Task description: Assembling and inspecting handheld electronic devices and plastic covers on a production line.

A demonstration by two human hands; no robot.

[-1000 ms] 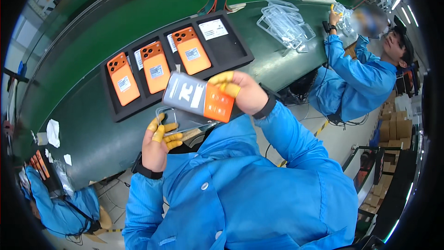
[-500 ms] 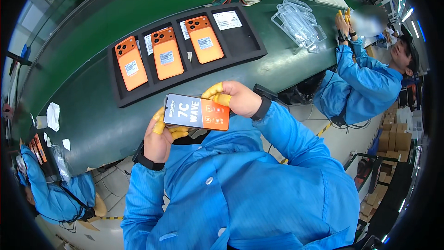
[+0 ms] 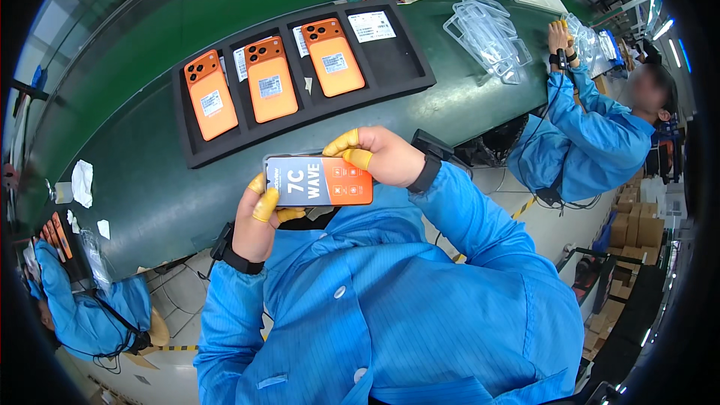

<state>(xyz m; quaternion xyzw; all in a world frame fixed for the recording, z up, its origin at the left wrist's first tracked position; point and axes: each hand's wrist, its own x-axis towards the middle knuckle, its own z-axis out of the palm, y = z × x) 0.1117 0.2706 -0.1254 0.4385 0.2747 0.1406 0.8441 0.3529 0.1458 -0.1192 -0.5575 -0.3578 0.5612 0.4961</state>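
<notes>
- I see my left hand point(image 3: 255, 223) and right hand point(image 3: 384, 156), partly closed, pinching a flat, grey-and-orange-faced rectangular phone point(image 3: 324, 181) between them.
- Beyond the hands, a black rectangular tray point(image 3: 391, 57) holds three orange phones point(image 3: 271, 91).

From a head mount, my single fisheye looks steeply down at near range, facing the black tray point(image 3: 394, 61); far left of the tray, the view seems too warped to judge.
</notes>
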